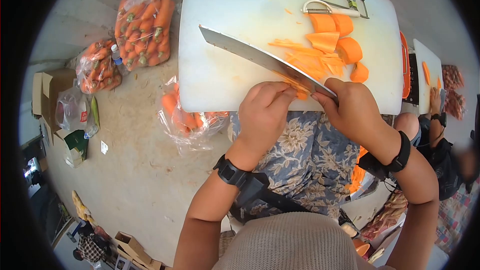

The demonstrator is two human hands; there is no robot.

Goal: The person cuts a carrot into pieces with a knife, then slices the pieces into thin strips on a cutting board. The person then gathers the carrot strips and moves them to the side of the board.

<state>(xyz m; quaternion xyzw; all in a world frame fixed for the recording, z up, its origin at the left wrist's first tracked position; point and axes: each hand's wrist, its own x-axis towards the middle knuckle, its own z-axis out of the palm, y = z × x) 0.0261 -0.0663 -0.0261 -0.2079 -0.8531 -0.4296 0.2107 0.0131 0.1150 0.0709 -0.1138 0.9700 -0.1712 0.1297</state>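
My right hand [352,107] grips the handle end of a wide knife [260,57], whose blade slants across the white cutting board [220,5]. My left hand [265,112] is closed, its fingertips pressed on carrot pieces [299,91] beside the blade near the board's front edge. What lies under those fingertips is partly hidden. Beyond the blade lies a pile of thin carrot slices and strips [307,60]. Thick carrot chunks [348,50] sit to its right. Two peelers [332,9] lie behind the chunks.
Bags of carrots [145,30] stand on the floor at the left, another bag [187,115] by the board's near-left corner. A cardboard box [50,95] is far left. At the right, a co-worker's hand [435,100] is at a second board [422,55], beside an orange container [405,65].
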